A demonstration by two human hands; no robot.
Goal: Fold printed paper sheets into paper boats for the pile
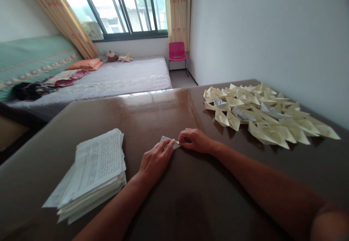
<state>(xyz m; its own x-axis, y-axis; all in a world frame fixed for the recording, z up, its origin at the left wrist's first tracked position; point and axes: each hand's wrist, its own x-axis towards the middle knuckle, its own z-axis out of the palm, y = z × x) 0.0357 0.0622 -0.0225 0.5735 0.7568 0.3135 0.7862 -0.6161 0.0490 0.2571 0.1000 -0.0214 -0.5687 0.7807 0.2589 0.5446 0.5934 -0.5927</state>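
Note:
A small piece of folded printed paper (164, 138) lies on the brown table (152, 113), partly hidden by fingers. My left hand (156, 158) holds it against the tabletop, its fingers close together over the near side. At the paper's right tip, my right hand (195, 140) is closed in a pinch, thumb and forefinger curled together. To the left sits a thick, uneven stack of printed sheets (98, 161). Many folded paper boats (245, 102), mostly cream with a few printed ones, crowd the table's right side.
Beyond the table is a bed (131, 73) with orange pillows (86, 64), clothing and stuffed toys. A pink chair (177, 51) stands by the curtain (179, 11) under the window's right end. The white wall (261, 33) runs along the table's right edge.

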